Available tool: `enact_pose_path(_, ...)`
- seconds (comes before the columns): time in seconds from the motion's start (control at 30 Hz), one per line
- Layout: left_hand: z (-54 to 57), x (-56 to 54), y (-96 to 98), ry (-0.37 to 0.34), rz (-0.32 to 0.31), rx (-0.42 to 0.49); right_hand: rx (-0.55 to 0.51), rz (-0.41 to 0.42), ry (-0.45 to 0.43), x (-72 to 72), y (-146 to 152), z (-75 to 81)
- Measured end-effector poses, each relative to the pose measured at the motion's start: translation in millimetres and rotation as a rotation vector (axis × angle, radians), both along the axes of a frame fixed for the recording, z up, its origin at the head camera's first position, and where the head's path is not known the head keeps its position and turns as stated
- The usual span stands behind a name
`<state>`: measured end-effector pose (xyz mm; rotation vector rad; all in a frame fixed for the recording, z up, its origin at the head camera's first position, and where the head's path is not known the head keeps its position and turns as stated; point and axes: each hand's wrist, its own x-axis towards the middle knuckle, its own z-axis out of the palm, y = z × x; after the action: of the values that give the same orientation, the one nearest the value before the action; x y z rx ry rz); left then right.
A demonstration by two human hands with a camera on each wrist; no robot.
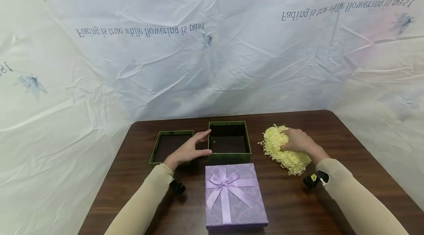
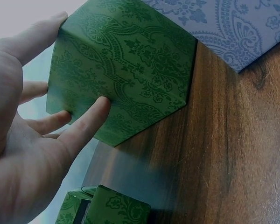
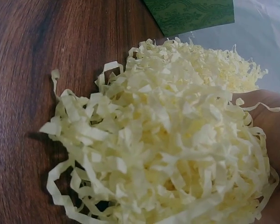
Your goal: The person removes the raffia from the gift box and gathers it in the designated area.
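An open green box [image 1: 230, 157] with a dark inside stands near the middle of the table. My left hand [image 1: 190, 149] is at its left side, thumb and fingers spread, with fingertips at the patterned green wall [image 2: 126, 70]. To the right, my right hand [image 1: 299, 142] is sunk into a pile of pale yellow shredded paper [image 1: 276, 144], its fingers curling into the strands. The strands [image 3: 168, 135] fill the right wrist view and hide the fingertips; only the edge of the hand shows there.
Left of the box lies a shallow green lid [image 1: 155, 150], inside up, partly behind my left hand. A purple gift box [image 1: 235, 205] with a ribbon bow sits in front. The brown wooden table [image 1: 285, 194] meets a white printed curtain [image 1: 212, 69] at the back.
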<state>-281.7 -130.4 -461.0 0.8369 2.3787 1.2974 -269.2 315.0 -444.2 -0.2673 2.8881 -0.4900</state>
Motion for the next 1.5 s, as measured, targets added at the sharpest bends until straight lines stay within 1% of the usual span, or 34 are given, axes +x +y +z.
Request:
enact_pose_path(0.2, -0.5, 1.0, -0.3, 0.022, 0.016, -0.01, 0.026, 0.002, -0.002, 0.0, -1, 0.5)
enact_pose_path(0.33, -1.2, 1.9, -0.3, 0.027, 0.024, -0.027, 0.048, 0.009, 0.018, 2.8, -1, 3.6)
enact_pose_path(0.43, -1.2, 2.9, -0.3, 0.021, 0.025, -0.043, 0.057, 0.016, 0.058, 6.3, 0, 7.0)
enact_pose_path(0.6, -0.2, 4.4, 0.0, 0.033, 0.027, -0.06, 0.034, 0.036, 0.129, 12.2, 0, 13.0)
enact_pose_path(0.77, 1.3, 5.9, -0.2, 0.049, 0.027, -0.072, 0.041, 0.02, 0.19, 15.4, 1, 17.6)
enact_pose_path(0.93, 2.0, 7.4, -3.4, 0.064, 0.034, -0.06, 0.037, 0.011, 0.247, 15.0, 1, 20.8)
enact_pose_path(1.07, 3.4, 12.8, -8.4, 0.07, 0.022, -0.043, 0.006, 0.02, 0.286, 16.1, -1, 23.3)
enact_pose_path(1.2, 6.4, 20.2, -12.2, 0.057, -0.009, -0.006, -0.043, 0.033, 0.331, 19.5, -3, 27.5)
enact_pose_path(1.33, 10.1, 24.9, -14.4, 0.048, -0.036, 0.034, -0.08, 0.054, 0.367, 23.0, -5, 29.9)
enact_pose_path(1.5, 15.3, 32.8, -17.8, 0.099, -0.055, 0.026, -0.145, 0.066, 0.406, 31.4, -11, 31.0)
